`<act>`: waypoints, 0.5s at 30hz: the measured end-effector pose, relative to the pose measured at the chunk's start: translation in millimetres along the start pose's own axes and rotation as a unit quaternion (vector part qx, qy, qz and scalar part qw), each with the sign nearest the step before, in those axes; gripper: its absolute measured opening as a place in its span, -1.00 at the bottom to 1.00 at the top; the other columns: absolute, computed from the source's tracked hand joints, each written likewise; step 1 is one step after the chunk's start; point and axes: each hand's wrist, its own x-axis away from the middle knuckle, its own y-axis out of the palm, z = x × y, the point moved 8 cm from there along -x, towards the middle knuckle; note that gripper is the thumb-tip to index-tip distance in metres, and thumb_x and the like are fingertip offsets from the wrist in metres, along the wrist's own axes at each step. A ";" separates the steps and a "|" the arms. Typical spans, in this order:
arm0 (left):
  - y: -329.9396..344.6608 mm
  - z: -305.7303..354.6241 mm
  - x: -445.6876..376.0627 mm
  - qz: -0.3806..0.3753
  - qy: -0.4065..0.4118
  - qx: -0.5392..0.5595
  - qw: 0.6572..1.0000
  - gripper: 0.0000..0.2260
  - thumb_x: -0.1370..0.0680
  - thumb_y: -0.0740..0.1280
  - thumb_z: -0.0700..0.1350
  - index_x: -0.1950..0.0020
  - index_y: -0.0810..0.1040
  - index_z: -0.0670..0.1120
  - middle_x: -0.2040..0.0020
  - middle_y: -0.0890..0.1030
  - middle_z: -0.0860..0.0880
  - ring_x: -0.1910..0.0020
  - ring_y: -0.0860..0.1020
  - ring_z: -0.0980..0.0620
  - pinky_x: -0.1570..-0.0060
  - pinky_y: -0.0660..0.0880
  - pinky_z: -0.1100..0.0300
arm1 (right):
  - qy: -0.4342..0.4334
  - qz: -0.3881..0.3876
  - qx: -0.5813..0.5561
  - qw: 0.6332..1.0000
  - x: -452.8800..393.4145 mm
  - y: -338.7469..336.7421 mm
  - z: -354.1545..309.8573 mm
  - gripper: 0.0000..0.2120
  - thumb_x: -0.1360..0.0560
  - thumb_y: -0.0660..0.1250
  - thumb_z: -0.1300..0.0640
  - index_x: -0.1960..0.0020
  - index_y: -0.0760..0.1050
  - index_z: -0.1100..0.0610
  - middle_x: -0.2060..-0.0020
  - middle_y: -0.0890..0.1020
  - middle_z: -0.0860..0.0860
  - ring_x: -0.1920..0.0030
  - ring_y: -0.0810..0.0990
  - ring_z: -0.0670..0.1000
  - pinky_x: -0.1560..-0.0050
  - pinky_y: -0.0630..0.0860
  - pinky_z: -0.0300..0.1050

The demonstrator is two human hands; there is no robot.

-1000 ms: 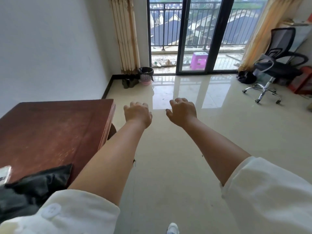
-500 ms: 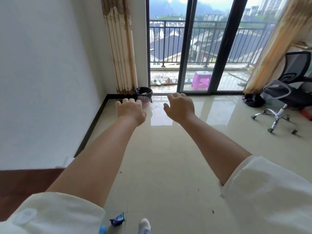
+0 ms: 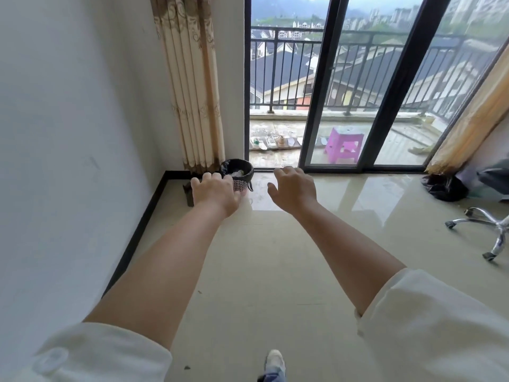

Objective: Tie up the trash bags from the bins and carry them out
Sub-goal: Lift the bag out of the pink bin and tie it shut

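A small pink mesh bin [image 3: 240, 184] lined with a black trash bag [image 3: 239, 169] stands on the floor in the far corner, by the curtain and the glass door. White rubbish shows inside the bag. My left hand [image 3: 216, 191] is stretched out in front of me, fingers spread, and overlaps the bin's left side in the picture, still short of it. My right hand [image 3: 293, 187] reaches forward just right of the bin, fingers apart and empty.
A white wall [image 3: 68, 133] runs along the left. Dark shoes [image 3: 189, 193] sit left of the bin under the curtain [image 3: 192, 86]. A sliding glass door [image 3: 338, 86] closes the far side. A black bag [image 3: 443, 187] and office chair base [image 3: 484, 230] stand at the right.
I have walked forward: the bin and door are nearer and larger, the brown table has dropped out of view. Both hands have opened from loosely curled to spread fingers.
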 end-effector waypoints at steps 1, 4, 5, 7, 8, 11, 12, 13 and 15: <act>8.0 -2.3 -29.9 0.000 -0.003 0.002 1.000 -0.58 -0.55 0.07 0.11 -0.25 0.40 -0.14 -0.26 0.47 -0.15 -0.27 0.37 -0.15 -0.21 0.28 -0.03 | -0.004 0.001 0.006 1.000 -30.0 10.6 4.2 -0.64 -0.53 0.12 0.04 -0.22 0.41 0.23 -0.18 0.52 0.18 -0.22 0.42 0.20 -0.13 0.36 0.03; 28.6 -11.3 -124.4 -0.008 -0.023 -0.003 1.000 -0.62 -0.56 0.08 0.07 -0.25 0.39 -0.13 -0.27 0.46 -0.14 -0.29 0.35 -0.13 -0.24 0.25 -0.03 | -0.010 -0.004 0.025 1.000 -123.7 41.8 20.5 -0.63 -0.54 0.11 0.04 -0.22 0.39 0.24 -0.19 0.51 0.18 -0.22 0.42 0.18 -0.14 0.37 0.01; 33.8 -16.0 -156.8 -0.013 -0.033 -0.005 0.999 -0.62 -0.57 0.07 0.06 -0.26 0.39 -0.13 -0.29 0.45 -0.14 -0.30 0.35 -0.13 -0.25 0.25 -0.04 | -0.012 -0.009 0.033 0.999 -156.0 52.0 26.7 -0.63 -0.54 0.11 0.04 -0.23 0.39 0.24 -0.20 0.50 0.18 -0.22 0.42 0.19 -0.14 0.37 0.02; 40.2 -27.6 -220.6 -0.015 -0.053 -0.007 0.998 -0.62 -0.57 0.07 0.05 -0.27 0.39 -0.14 -0.30 0.45 -0.15 -0.31 0.34 -0.14 -0.27 0.25 -0.04 | -0.014 -0.014 0.045 0.999 -220.9 70.3 37.6 -0.64 -0.54 0.11 0.05 -0.21 0.40 0.25 -0.18 0.51 0.19 -0.20 0.44 0.20 -0.12 0.40 0.03; 42.0 -33.5 -250.9 -0.014 -0.060 -0.007 0.998 -0.62 -0.57 0.07 0.05 -0.27 0.39 -0.15 -0.30 0.45 -0.16 -0.31 0.34 -0.15 -0.26 0.25 -0.05 | -0.012 -0.016 0.043 0.999 -251.8 78.4 42.1 -0.65 -0.54 0.11 0.06 -0.20 0.40 0.26 -0.18 0.51 0.19 -0.19 0.44 0.21 -0.11 0.40 0.03; 50.1 -51.4 -332.2 -0.021 -0.069 -0.009 0.997 -0.62 -0.57 0.08 0.04 -0.26 0.40 -0.16 -0.27 0.47 -0.16 -0.28 0.36 -0.15 -0.24 0.27 -0.05 | -0.009 -0.032 0.028 0.999 -336.2 104.6 45.3 -0.64 -0.54 0.10 0.05 -0.21 0.40 0.25 -0.19 0.50 0.20 -0.21 0.43 0.20 -0.11 0.39 0.02; 55.7 -57.2 -357.1 -0.028 -0.070 -0.010 0.997 -0.62 -0.57 0.08 0.04 -0.25 0.40 -0.16 -0.26 0.47 -0.16 -0.28 0.37 -0.15 -0.23 0.27 -0.05 | -0.012 -0.042 0.024 0.999 -361.5 115.9 43.8 -0.64 -0.54 0.11 0.04 -0.22 0.39 0.25 -0.19 0.50 0.20 -0.21 0.43 0.20 -0.11 0.39 0.02; 62.6 -63.9 -382.7 -0.032 -0.072 -0.010 0.997 -0.63 -0.57 0.07 0.05 -0.25 0.40 -0.15 -0.26 0.47 -0.15 -0.28 0.37 -0.14 -0.23 0.27 -0.05 | -0.016 -0.049 0.021 0.998 -386.6 128.0 42.1 -0.63 -0.54 0.11 0.03 -0.22 0.39 0.25 -0.19 0.50 0.20 -0.21 0.43 0.20 -0.11 0.40 0.02; 80.3 -78.7 -435.7 -0.043 -0.081 -0.010 0.996 -0.62 -0.57 0.06 0.05 -0.26 0.39 -0.15 -0.27 0.47 -0.15 -0.28 0.36 -0.14 -0.24 0.27 -0.05 | -0.020 -0.061 0.017 0.998 -437.4 155.6 40.2 -0.63 -0.54 0.11 0.01 -0.21 0.39 0.24 -0.18 0.50 0.19 -0.21 0.43 0.20 -0.11 0.40 0.02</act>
